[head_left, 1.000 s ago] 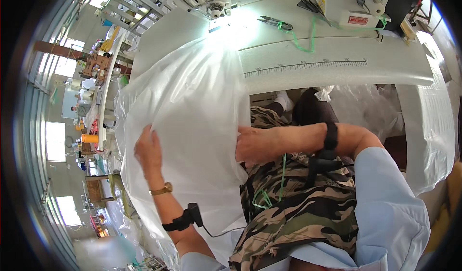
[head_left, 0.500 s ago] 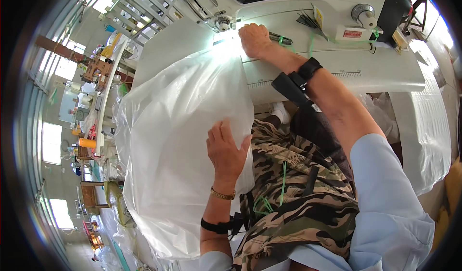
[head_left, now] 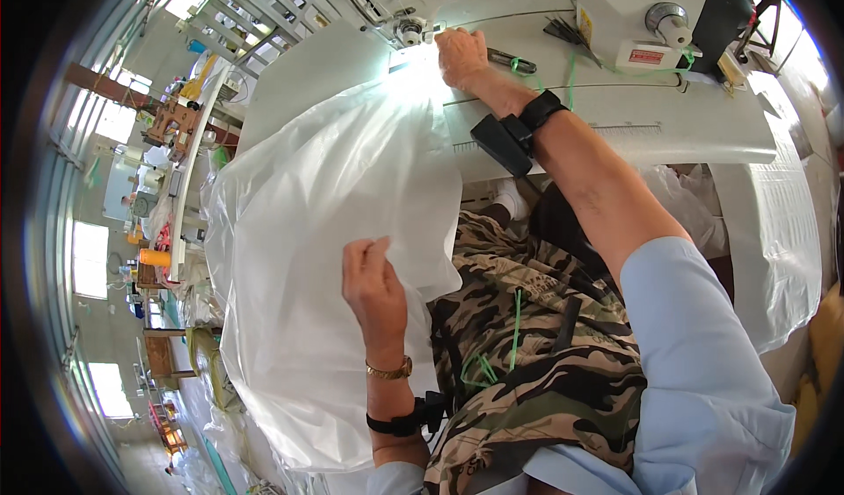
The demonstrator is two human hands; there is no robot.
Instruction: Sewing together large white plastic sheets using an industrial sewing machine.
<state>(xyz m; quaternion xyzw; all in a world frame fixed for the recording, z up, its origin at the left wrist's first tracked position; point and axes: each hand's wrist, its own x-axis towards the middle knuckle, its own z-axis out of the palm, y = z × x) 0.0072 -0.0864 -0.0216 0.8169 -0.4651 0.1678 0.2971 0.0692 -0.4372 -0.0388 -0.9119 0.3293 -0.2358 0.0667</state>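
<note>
A large white translucent plastic sheet point(head_left: 308, 231) hangs from the sewing machine bed over its front edge, on my left. Its upper end lies in strong glare below the needle area point(head_left: 410, 33). My right hand point(head_left: 462, 58) is closed just right of the needle, beside the sheet's upper corner; curled fingers and glare hide what it holds. Lower down, my left hand point(head_left: 375, 293) rests over the middle of the sheet, thumb and fingers pinched together on the plastic. The sheet's right edge runs past that hand toward my camouflage apron point(head_left: 536, 345).
Behind my right hand lie a dark-handled tool point(head_left: 512, 61) and pointed dark tools point(head_left: 571, 38). Green thread point(head_left: 571, 82) crosses the machine bed point(head_left: 703, 126). More plastic sheeting point(head_left: 765, 249) hangs at the right. A long bench point(head_left: 189, 178) with other machines stands at the left.
My left hand has moved left and slightly down, its spread fingers now drawn together. The sheet's right edge has shifted and folded. My right hand moved slightly left and up.
</note>
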